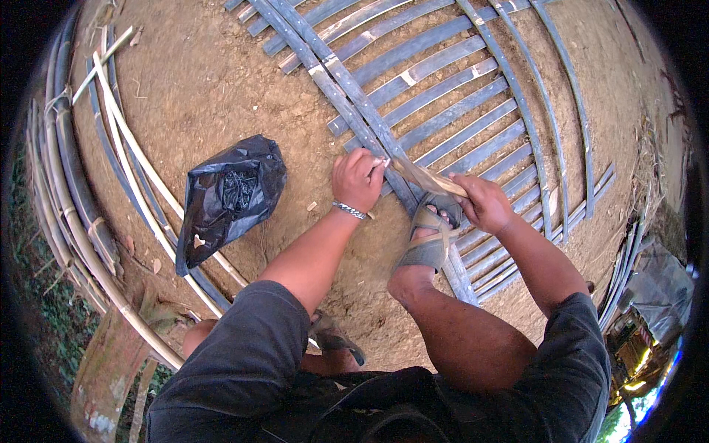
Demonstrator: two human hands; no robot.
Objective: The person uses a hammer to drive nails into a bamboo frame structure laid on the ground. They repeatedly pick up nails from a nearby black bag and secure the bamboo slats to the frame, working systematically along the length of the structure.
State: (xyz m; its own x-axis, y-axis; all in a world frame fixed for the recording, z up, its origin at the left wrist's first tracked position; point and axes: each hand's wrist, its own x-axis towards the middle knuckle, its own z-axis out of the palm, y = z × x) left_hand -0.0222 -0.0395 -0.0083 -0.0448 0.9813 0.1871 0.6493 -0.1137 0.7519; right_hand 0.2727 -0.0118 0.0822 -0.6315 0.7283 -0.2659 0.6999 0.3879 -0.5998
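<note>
My left hand (357,179) is pinched closed against a long dark bamboo strip (340,96) of a slatted frame (450,96) on the ground. A tiny bright spot shows at its fingertips, too small to name. My right hand (484,203) grips the wooden handle of a flat, blade-like tool (425,177), possibly a machete. Its far end reaches close to my left fingertips and is blurred. My sandaled foot (428,240) presses on the lower part of the same strip. Left of my left hand lies an opened black plastic bag (214,214) with many thin dark nails (238,190) inside.
Long bamboo poles (70,192) curve along the left, beside pale split strips (140,159). A weathered log (107,362) stands at lower left. More strips (628,258) and a grey plastic sheet (657,284) lie at the right. Bare brown soil (185,81) surrounds the frame.
</note>
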